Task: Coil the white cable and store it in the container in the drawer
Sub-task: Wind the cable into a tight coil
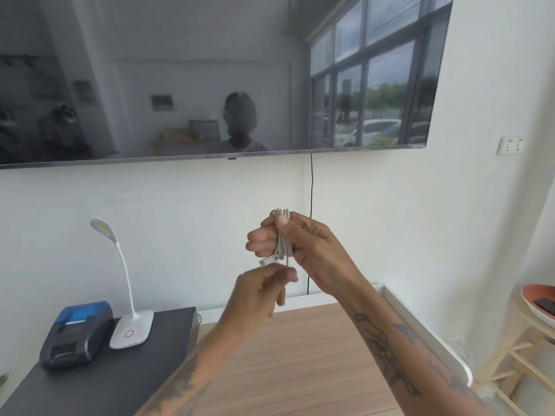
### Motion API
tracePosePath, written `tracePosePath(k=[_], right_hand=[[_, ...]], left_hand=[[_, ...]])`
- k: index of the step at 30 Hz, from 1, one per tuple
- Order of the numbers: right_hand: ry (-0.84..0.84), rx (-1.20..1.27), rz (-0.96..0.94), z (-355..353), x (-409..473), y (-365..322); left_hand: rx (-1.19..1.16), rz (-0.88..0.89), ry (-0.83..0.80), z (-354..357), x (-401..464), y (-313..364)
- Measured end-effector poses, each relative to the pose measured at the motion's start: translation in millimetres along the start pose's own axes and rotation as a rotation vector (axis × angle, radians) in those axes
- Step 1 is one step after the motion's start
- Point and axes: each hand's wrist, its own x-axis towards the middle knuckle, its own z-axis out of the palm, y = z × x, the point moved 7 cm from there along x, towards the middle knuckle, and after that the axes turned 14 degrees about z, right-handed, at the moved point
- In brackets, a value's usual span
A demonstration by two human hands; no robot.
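Your right hand (297,247) is closed around the white cable (282,235), thumb pressing the bundled loops against your fingers. Your left hand (264,291), blurred, curls just below, fingers pinching the cable's loose end. The cable is a tight, greyish-white coil held in the air above the desk (300,364), near its back edge.

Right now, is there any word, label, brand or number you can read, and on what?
None readable.
White lamp base: a red ring sign, no letters.
Black printer: no legible label.
White cable in the right hand: no print visible.
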Motion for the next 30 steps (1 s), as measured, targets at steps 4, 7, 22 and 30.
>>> tracePosePath(k=[4, 7, 22, 30], right_hand=[[0.149, -0.134, 0.018, -22, 7, 11], [0.217, -0.234, 0.075, -33, 6, 25], [0.022, -0.141, 0.059, 0, -3, 26], [0.144, -0.097, 0.018, -19, 3, 21]], left_hand=[[0.205, 0.126, -0.135, 9, -17, 25], [0.445, 0.217, -0.19, -18, -5, 52], [-0.397, 0.092, 0.151, -42, 42, 11], [0.294, -0.007, -0.126, 4, -20, -3]])
